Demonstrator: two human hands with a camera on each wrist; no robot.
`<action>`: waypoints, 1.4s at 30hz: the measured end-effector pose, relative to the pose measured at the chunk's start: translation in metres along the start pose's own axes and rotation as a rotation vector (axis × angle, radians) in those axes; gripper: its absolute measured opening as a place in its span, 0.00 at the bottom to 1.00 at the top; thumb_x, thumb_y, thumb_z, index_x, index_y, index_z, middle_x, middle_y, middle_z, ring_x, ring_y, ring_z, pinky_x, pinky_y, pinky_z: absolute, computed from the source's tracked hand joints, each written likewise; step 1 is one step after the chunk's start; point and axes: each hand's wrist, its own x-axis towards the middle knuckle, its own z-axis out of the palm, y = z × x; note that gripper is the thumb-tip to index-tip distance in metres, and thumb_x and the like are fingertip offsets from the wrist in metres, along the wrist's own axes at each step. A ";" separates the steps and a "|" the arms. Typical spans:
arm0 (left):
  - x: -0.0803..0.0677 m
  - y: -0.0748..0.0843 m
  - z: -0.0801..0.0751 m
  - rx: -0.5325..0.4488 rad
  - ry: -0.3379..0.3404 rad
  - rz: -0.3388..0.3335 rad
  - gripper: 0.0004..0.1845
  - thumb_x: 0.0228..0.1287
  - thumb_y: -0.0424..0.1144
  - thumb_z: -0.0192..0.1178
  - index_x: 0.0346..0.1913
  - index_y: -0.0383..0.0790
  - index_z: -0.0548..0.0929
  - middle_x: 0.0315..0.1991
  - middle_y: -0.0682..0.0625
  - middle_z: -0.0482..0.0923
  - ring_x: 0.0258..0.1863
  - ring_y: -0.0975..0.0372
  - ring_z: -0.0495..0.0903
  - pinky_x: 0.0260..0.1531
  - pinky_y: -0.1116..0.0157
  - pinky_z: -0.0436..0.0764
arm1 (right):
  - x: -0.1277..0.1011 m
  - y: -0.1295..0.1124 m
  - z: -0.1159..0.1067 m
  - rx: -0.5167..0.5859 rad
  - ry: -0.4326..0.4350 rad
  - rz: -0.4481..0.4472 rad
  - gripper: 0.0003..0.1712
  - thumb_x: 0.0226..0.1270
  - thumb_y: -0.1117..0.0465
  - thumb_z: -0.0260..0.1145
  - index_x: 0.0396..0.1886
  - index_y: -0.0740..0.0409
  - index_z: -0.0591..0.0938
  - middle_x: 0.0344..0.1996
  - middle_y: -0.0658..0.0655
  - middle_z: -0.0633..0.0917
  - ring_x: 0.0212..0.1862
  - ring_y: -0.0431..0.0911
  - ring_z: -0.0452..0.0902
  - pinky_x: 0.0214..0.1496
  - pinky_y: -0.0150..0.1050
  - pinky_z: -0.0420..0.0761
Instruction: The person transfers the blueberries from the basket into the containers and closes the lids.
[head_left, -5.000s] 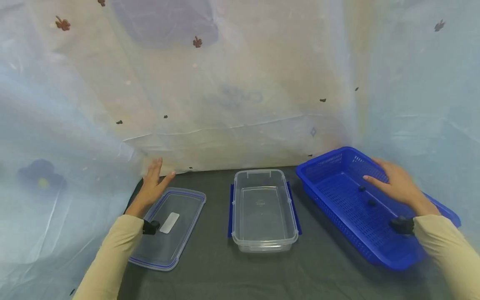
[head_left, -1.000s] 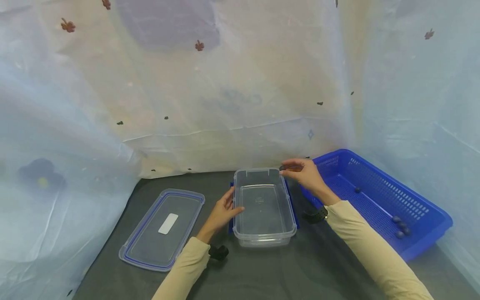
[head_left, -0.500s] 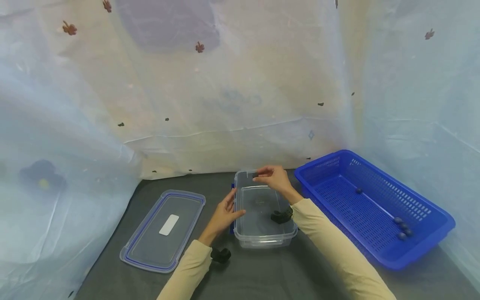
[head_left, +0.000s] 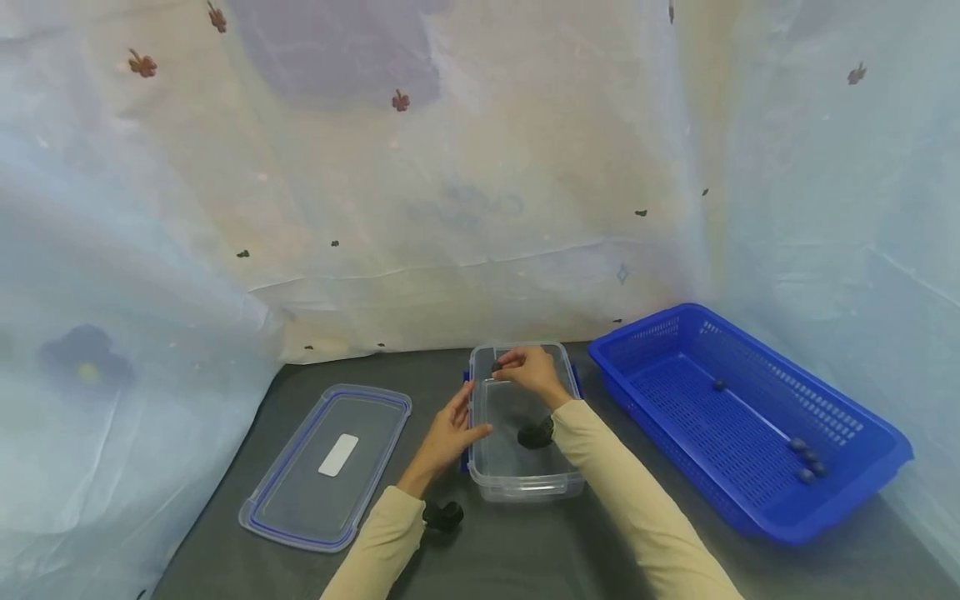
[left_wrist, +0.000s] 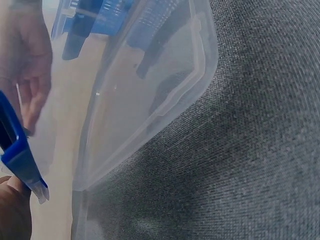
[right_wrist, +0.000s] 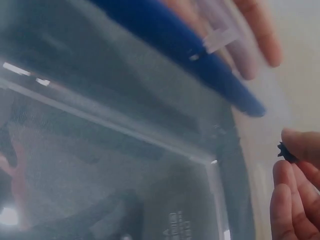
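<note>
A clear plastic container (head_left: pixel 525 485) stands in the middle of the dark mat. My right hand (head_left: pixel 525 371) hovers over its far left corner and pinches a small dark berry-like piece (head_left: pixel 497 367) between thumb and fingertips; the right wrist view shows that piece (right_wrist: pixel 286 151) just above the container's rim (right_wrist: pixel 150 135). My left hand (head_left: pixel 453 425) rests with straight fingers against the container's left wall, next to a blue latch (left_wrist: pixel 20 155). In the left wrist view the container wall (left_wrist: pixel 150 100) fills the frame.
A clear lid with a blue seal (head_left: pixel 330 458) lies flat to the left. A blue perforated basket (head_left: pixel 847 400) sits at the right with several dark berries (head_left: pixel 806 462) inside. Pale sheeting hangs close behind and at both sides.
My right hand has carried the dark piece left from the basket's edge to the container's far left corner. My left hand, near the lid five seconds ago, stays at the container's wall.
</note>
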 end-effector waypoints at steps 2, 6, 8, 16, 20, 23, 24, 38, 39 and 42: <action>0.002 -0.009 -0.001 0.000 -0.001 -0.007 0.45 0.59 0.21 0.63 0.74 0.25 0.48 0.75 0.34 0.43 0.73 0.45 0.43 0.69 0.52 0.51 | 0.000 0.004 0.003 -0.025 -0.011 0.003 0.13 0.53 0.63 0.77 0.37 0.62 0.87 0.30 0.54 0.87 0.35 0.48 0.83 0.39 0.43 0.83; 0.006 -0.023 -0.002 0.002 0.009 0.008 0.45 0.59 0.22 0.64 0.74 0.27 0.48 0.75 0.36 0.44 0.73 0.47 0.44 0.69 0.54 0.52 | -0.001 0.009 0.007 -0.061 -0.032 0.003 0.12 0.51 0.64 0.78 0.36 0.63 0.87 0.29 0.54 0.87 0.34 0.48 0.83 0.39 0.43 0.83; 0.006 -0.025 -0.003 -0.005 0.010 0.024 0.45 0.58 0.23 0.65 0.74 0.26 0.49 0.75 0.35 0.44 0.73 0.46 0.45 0.69 0.54 0.52 | 0.000 0.012 0.009 -0.081 -0.035 0.001 0.12 0.50 0.65 0.78 0.35 0.63 0.87 0.28 0.54 0.87 0.34 0.47 0.83 0.39 0.43 0.83; 0.005 -0.025 -0.003 -0.023 0.016 0.030 0.44 0.59 0.22 0.64 0.74 0.27 0.49 0.75 0.35 0.44 0.73 0.45 0.45 0.69 0.54 0.52 | -0.002 0.018 0.014 -0.130 -0.066 -0.004 0.11 0.50 0.66 0.77 0.35 0.64 0.87 0.28 0.53 0.87 0.33 0.47 0.81 0.37 0.40 0.81; 0.006 -0.025 -0.003 -0.027 0.010 0.039 0.44 0.59 0.22 0.64 0.74 0.26 0.49 0.75 0.35 0.44 0.72 0.42 0.45 0.68 0.53 0.53 | -0.004 0.022 0.018 -0.152 -0.089 -0.004 0.11 0.50 0.68 0.76 0.35 0.65 0.87 0.28 0.54 0.87 0.31 0.46 0.80 0.31 0.37 0.81; 0.006 -0.024 -0.003 -0.018 0.008 0.047 0.45 0.58 0.22 0.64 0.73 0.25 0.49 0.75 0.34 0.44 0.72 0.42 0.46 0.67 0.53 0.54 | -0.006 0.023 0.019 -0.162 -0.105 -0.006 0.11 0.50 0.69 0.76 0.35 0.66 0.87 0.28 0.55 0.87 0.30 0.46 0.81 0.31 0.36 0.81; 0.006 -0.024 -0.003 -0.019 0.007 0.049 0.45 0.58 0.22 0.64 0.73 0.24 0.49 0.75 0.33 0.44 0.72 0.42 0.45 0.67 0.52 0.54 | -0.006 0.023 0.019 -0.163 -0.111 -0.009 0.11 0.49 0.70 0.76 0.35 0.66 0.87 0.28 0.55 0.87 0.30 0.46 0.81 0.32 0.36 0.82; 0.005 -0.018 0.000 -0.023 0.014 0.015 0.45 0.58 0.20 0.63 0.74 0.26 0.48 0.75 0.35 0.42 0.73 0.45 0.45 0.68 0.55 0.55 | -0.003 0.023 0.013 -0.180 -0.148 0.004 0.12 0.50 0.69 0.75 0.36 0.66 0.87 0.29 0.55 0.87 0.29 0.46 0.81 0.29 0.37 0.82; 0.004 -0.018 -0.001 -0.026 0.016 0.014 0.45 0.58 0.20 0.63 0.74 0.26 0.48 0.75 0.35 0.41 0.73 0.44 0.45 0.68 0.55 0.56 | -0.002 0.023 0.013 -0.181 -0.149 0.001 0.12 0.50 0.69 0.75 0.37 0.65 0.87 0.29 0.54 0.87 0.29 0.46 0.81 0.30 0.37 0.82; 0.004 -0.019 -0.001 -0.025 0.020 0.013 0.45 0.58 0.20 0.63 0.74 0.26 0.48 0.75 0.35 0.42 0.72 0.44 0.46 0.68 0.55 0.55 | 0.001 0.023 0.010 -0.181 -0.143 -0.023 0.12 0.51 0.66 0.75 0.38 0.63 0.88 0.29 0.53 0.87 0.32 0.45 0.81 0.35 0.39 0.82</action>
